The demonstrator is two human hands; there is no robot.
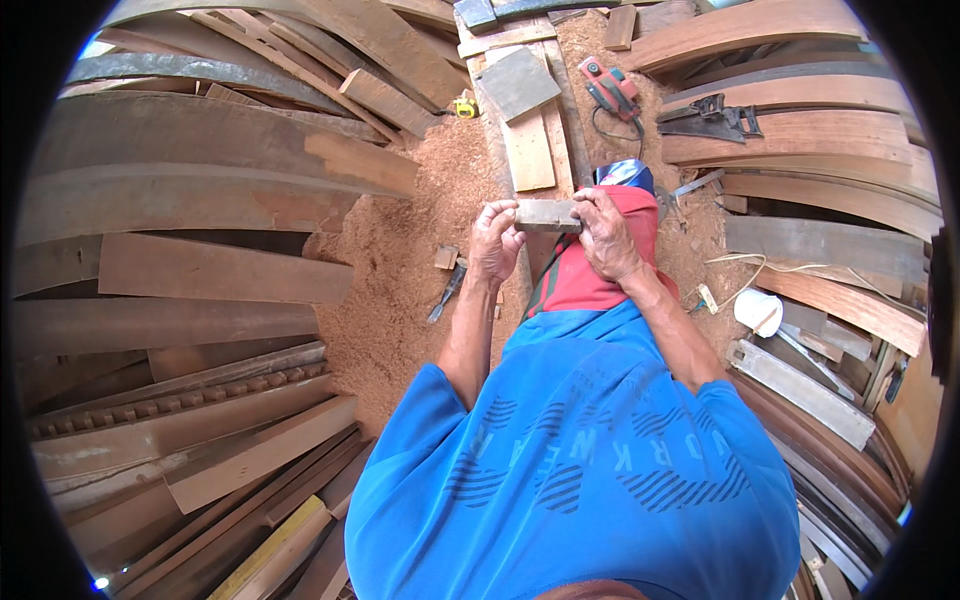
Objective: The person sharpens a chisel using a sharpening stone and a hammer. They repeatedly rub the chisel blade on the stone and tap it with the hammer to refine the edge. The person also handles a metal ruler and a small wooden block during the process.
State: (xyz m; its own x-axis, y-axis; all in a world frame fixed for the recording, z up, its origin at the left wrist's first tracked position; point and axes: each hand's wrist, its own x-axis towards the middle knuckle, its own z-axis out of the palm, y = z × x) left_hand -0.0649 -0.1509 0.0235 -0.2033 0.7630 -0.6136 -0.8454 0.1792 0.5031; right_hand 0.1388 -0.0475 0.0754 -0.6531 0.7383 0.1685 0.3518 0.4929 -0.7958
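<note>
Between my two hands, over my red-clad lap, is a small greyish rectangular block, apparently wood, held level and crosswise. My left hand grips its left end with bent fingers; my right hand grips its right end. Just beyond them, a plank bench carries a lighter board and a square grey panel. Below and left of my left hand, a chisel-like tool lies in the sawdust beside a small offcut.
Stacked planks line the left and right sides, with sawdust between. A red power tool, black handsaw and yellow tape measure lie farther forward. A white bucket and pale cord are at the right.
</note>
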